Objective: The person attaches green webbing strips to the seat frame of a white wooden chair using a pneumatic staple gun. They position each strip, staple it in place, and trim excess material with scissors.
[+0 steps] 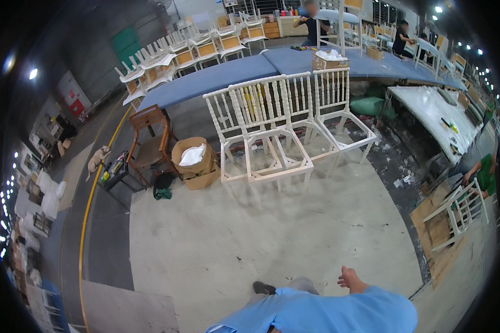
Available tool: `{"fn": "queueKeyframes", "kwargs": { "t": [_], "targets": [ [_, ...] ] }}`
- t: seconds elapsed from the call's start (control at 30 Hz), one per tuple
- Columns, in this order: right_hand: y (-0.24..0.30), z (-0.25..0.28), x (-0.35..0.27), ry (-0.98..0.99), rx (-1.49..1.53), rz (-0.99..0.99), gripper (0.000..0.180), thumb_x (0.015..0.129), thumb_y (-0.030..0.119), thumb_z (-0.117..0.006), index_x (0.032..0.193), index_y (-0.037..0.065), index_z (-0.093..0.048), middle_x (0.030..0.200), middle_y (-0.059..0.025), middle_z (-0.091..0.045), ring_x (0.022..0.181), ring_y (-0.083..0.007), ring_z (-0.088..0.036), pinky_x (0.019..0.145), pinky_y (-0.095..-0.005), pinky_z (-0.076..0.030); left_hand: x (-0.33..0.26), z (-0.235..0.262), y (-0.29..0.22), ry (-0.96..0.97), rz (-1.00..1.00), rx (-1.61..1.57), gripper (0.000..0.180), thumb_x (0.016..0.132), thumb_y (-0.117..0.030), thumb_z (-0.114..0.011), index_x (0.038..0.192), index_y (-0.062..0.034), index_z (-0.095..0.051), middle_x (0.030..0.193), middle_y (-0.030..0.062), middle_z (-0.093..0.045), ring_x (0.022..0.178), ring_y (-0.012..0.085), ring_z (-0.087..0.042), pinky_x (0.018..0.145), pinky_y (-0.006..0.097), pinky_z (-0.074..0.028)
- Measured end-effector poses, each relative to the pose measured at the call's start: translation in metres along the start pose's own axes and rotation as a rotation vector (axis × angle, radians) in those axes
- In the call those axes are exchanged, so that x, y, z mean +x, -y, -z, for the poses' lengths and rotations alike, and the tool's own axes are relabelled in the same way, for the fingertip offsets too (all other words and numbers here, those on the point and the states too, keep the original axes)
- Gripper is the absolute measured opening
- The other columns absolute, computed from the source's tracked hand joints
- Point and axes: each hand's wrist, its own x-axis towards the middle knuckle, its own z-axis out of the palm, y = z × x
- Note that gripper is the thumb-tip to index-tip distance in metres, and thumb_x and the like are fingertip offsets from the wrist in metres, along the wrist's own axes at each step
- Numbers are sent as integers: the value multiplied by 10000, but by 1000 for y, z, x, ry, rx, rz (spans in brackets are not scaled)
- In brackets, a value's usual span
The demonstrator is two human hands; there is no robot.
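Hanging over the pale floor [222, 244] in the head view, the right hand [352, 279] has its fingers loosely apart and looks empty. Cream chair frames [281, 172] stand side by side well ahead of it, mostly toward its left; a brown armchair [149, 150] stands farther left. Another white chair [455, 211] is well to its right. The left hand's state cannot be told.
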Motion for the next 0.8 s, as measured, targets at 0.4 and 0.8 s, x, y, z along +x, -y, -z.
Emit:
{"fn": "queueKeyframes", "kwargs": {
  "t": [0.4,0.8],
  "targets": [
    [263,-172,73,333,623,27,700,1067,540,-462,1582,90,-313,1462,-254,-525,1148,-395,-628,941,-523,-514,250,339,-490,-266,-884,-472,437,1041,-246,-622,1393,7,-572,1228,94,-683,1083,167,-651,937,310,-517],
    [552,-283,225,384,572,-79,811,989,466,-661,1598,95,-273,1533,-185,-468,1328,-378,-518,1045,-564,-442,310,414,-1048,-532,-1527,215,554,960,-229,-706,1436,-4,-531,1426,225,-582,1371,364,-525,1142,419,-407]
  ]
}}
